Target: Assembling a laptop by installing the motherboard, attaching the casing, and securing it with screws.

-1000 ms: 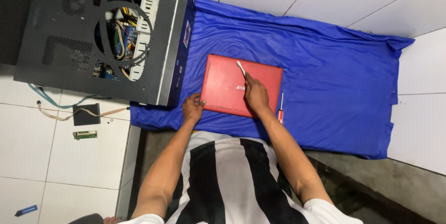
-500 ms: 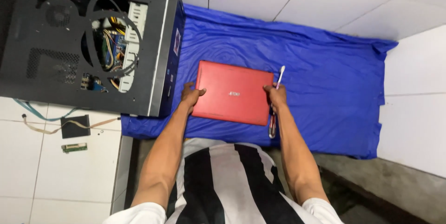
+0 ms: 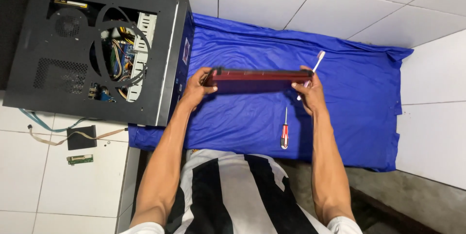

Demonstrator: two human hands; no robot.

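Slim red laptop (image 3: 259,79) edge-on between both hands (image 3: 194,91), above crumpled blue cloth (image 3: 349,112)

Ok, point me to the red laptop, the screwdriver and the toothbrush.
red laptop (image 3: 262,75): head view, on its upturned long edge, between both hands.
screwdriver (image 3: 284,136): head view, on its red handle, lying on the blue cloth.
toothbrush (image 3: 320,58): head view, on the white head end above the right hand.

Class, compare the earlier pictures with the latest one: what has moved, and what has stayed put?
The red laptop, earlier flat on the blue cloth, is now lifted on edge between the left hand and right hand, which keeps the toothbrush. The screwdriver and computer case stayed put.
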